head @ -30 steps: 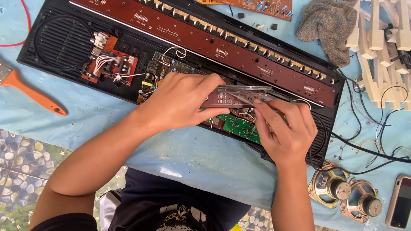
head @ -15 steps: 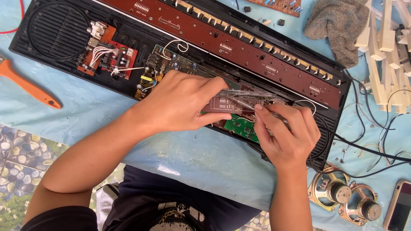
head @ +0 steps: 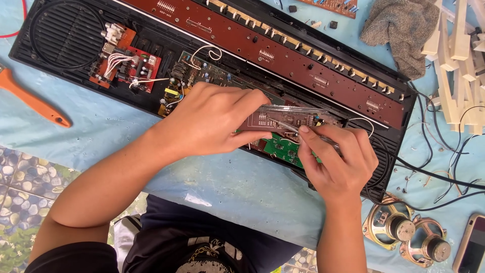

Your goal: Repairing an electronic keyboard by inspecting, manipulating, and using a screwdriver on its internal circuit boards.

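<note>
Looking down from the head camera, the left hand [head: 212, 121] curls over a small brown circuit board [head: 283, 120], thumb and fingers closed on its near end, holding it just above the opened keyboard case [head: 65, 35], a long black plastic shell with a ribbed round speaker grille at its far left. The right hand [head: 338, 162] is closed around a thin metal tool [head: 293, 129], forefinger stretched along it, its tip touching the brown board's glossy clear cover. Directly under both hands lies a green circuit board [head: 283, 149]. Beyond the fingers runs a long red-brown board [head: 303, 60] with rows of pale contacts and white printed markings. Left of the left hand sits a red board [head: 131, 65] with white wires. Well left lies an orange handle [head: 30, 98] on the blue cloth [head: 242, 192]. Right of the right wrist rest two round metal speakers [head: 404, 232]; beyond, a grey knitted rag [head: 399, 28] and cream plastic keys [head: 454, 60].
</note>
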